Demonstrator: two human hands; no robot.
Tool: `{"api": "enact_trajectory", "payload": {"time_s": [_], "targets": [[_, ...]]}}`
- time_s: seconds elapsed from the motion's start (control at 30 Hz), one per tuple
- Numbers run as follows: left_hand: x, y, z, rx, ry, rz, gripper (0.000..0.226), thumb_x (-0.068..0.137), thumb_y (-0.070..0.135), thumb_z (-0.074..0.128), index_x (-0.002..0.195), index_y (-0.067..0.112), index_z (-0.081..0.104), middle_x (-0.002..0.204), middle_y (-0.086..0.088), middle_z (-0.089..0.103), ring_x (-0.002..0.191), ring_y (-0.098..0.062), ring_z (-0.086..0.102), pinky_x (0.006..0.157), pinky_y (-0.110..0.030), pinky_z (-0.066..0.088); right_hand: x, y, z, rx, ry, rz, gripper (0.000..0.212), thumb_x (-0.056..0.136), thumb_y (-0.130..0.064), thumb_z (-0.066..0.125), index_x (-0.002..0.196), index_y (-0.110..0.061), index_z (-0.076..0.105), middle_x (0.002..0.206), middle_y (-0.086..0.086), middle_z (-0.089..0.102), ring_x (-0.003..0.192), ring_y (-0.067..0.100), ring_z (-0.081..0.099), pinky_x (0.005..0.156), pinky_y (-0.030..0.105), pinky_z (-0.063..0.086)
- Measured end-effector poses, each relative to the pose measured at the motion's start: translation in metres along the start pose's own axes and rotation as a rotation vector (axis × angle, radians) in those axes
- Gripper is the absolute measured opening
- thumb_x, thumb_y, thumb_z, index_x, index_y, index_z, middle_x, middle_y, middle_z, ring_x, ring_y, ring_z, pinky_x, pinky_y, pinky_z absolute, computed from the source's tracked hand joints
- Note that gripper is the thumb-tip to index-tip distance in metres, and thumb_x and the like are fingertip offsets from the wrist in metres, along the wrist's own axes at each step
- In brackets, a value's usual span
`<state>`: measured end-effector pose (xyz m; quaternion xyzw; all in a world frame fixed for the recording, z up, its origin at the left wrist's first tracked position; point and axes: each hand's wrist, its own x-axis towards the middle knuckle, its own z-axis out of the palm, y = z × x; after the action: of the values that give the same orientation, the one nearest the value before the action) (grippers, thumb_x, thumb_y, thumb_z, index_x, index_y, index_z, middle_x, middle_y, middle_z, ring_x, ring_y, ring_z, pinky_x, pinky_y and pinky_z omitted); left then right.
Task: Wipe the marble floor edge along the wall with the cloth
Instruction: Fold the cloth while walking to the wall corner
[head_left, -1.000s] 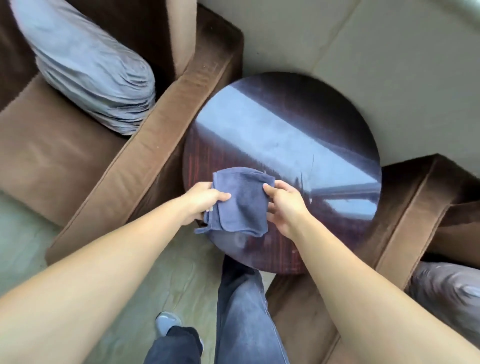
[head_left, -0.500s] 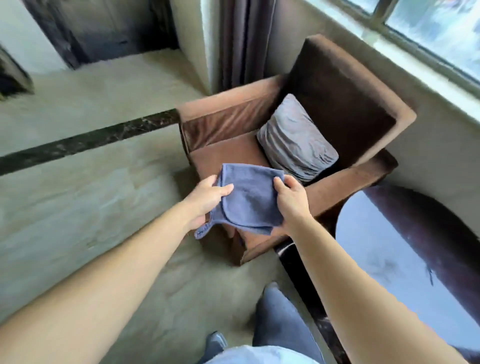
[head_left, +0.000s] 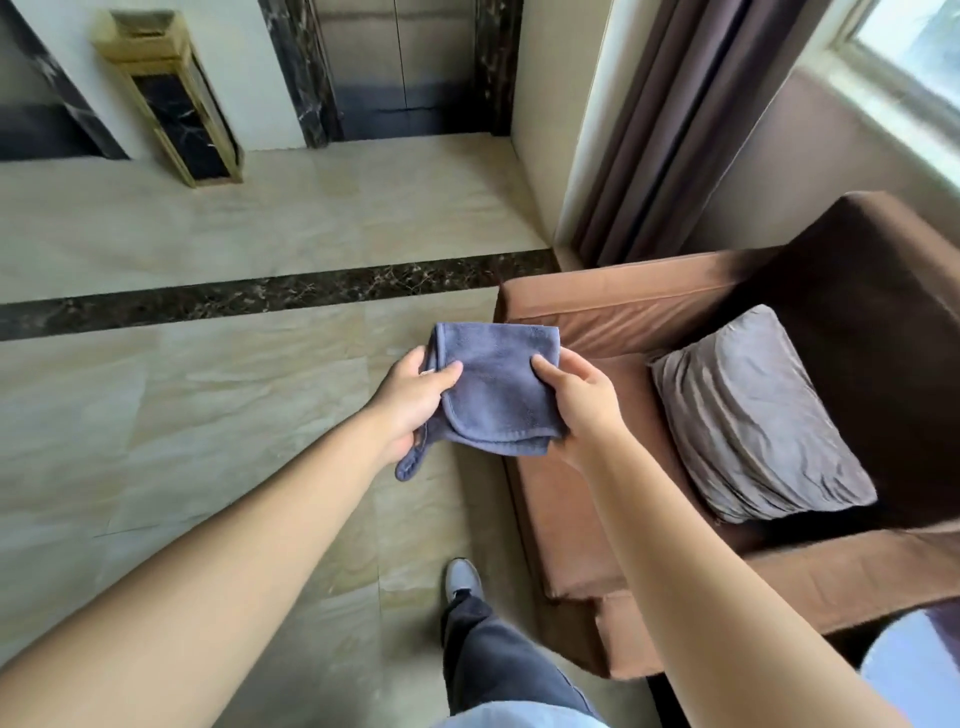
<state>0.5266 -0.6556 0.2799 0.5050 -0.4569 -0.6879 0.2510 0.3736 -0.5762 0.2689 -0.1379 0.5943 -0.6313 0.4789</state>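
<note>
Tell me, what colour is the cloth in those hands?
The cloth is a dusty blue, plain, seen best in the head view.

Armchair (head_left: 675, 312) cut off, right edge

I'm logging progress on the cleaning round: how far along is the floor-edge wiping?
Not started. Done: the blue cloth is folded. In hand: left hand and right hand hold it in the air beside the armchair. Left: wiping the marble floor edge.

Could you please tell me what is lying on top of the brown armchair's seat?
A grey cushion leans in the armchair. The seat beneath it is hidden.
</note>
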Motion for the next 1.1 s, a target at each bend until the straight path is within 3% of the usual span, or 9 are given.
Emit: {"api": "enact_trajectory", "payload": {"time_s": [0.1,0.17,0.33,0.5,0.6,0.7,0.83,0.93,1.1], "targets": [[0.068,0.044,-0.003,0.029,0.003,-0.013,0.028,0.096,0.012,0.057,0.123,0.003,0.057,0.121,-0.018,0.069,0.109,-0.033,0.067,0.095,-0.048,0.054,0.071,-0.031,0.027,-0.031,0.038,-0.028,0.013,0.090,-0.008,0.063,0.093,-0.010,0.075,0.103,0.019,0.075,0.096,0.033,0.071,0.088,0.044,0.059],[0.100,0.063,-0.004,0.028,-0.008,0.019,0.026,0.096,0.011,0.057,0.120,0.003,0.058,0.120,-0.018,0.069,0.110,-0.033,0.067,0.097,-0.049,0.053,0.102,-0.047,0.039,-0.083,0.062,-0.067,0.011,0.087,-0.011,0.066,0.087,-0.013,0.076,0.104,0.020,0.075,0.100,0.033,0.071,0.093,0.050,0.056],[0.183,0.103,-0.013,0.023,-0.023,0.054,0.009,0.095,0.010,0.058,0.103,0.015,0.060,0.110,-0.011,0.070,0.105,-0.029,0.067,0.094,-0.045,0.054,0.182,-0.070,0.075,-0.088,0.095,-0.058,0.011,0.083,-0.013,0.067,0.087,-0.016,0.077,0.105,0.018,0.076,0.106,0.037,0.069,0.096,0.055,0.054],[0.318,0.149,-0.036,0.055,-0.050,0.059,0.020,0.095,0.011,0.059,0.114,0.006,0.055,0.109,-0.011,0.069,0.102,-0.028,0.067,0.093,-0.044,0.053,0.310,-0.091,0.134,-0.149,0.188,-0.084,0.011,0.086,-0.011,0.066,0.086,-0.017,0.075,0.094,0.008,0.075,0.090,0.023,0.069,0.094,0.046,0.055],[0.403,0.183,-0.053,0.091,-0.089,0.057,0.007,0.094,0.010,0.060,0.099,0.014,0.056,0.095,-0.004,0.068,0.093,-0.024,0.066,0.086,-0.040,0.054,0.382,-0.104,0.170,-0.156,0.245,-0.065,0.013,0.088,-0.014,0.064,0.095,-0.014,0.075,0.100,0.012,0.076,0.089,0.021,0.068,0.093,0.044,0.055],[0.474,0.218,-0.061,0.167,-0.131,0.039,0.010,0.092,0.012,0.063,0.092,0.017,0.055,0.093,-0.004,0.067,0.089,-0.023,0.065,0.081,-0.037,0.053,0.436,-0.118,0.199,-0.136,0.335,-0.016,0.013,0.088,-0.016,0.063,0.094,-0.014,0.075,0.104,0.014,0.076,0.093,0.024,0.070,0.094,0.047,0.056],[0.562,0.266,-0.044,0.236,-0.187,-0.001,0.012,0.089,0.015,0.066,0.092,0.017,0.054,0.104,-0.013,0.068,0.096,-0.030,0.067,0.094,-0.049,0.054,0.505,-0.153,0.213,-0.092,0.429,0.014,0.013,0.090,-0.015,0.062,0.089,-0.019,0.074,0.095,0.006,0.076,0.089,0.022,0.069,0.087,0.040,0.057],[0.632,0.290,-0.013,0.290,-0.245,-0.021,0.013,0.087,0.016,0.066,0.088,0.019,0.053,0.108,-0.016,0.069,0.103,-0.034,0.068,0.096,-0.053,0.053,0.570,-0.171,0.204,-0.062,0.510,0.029,0.014,0.090,-0.014,0.061,0.096,-0.015,0.075,0.105,0.011,0.076,0.091,0.022,0.069,0.092,0.043,0.057],[0.755,0.297,0.048,0.373,-0.298,-0.021,0.014,0.089,0.017,0.063,0.094,0.017,0.049,0.097,-0.008,0.063,0.090,-0.025,0.062,0.091,-0.048,0.053,0.694,-0.186,0.174,-0.056,0.586,0.061,0.014,0.091,-0.012,0.060,0.092,-0.018,0.073,0.097,0.006,0.074,0.089,0.020,0.066,0.093,0.042,0.055]]}}
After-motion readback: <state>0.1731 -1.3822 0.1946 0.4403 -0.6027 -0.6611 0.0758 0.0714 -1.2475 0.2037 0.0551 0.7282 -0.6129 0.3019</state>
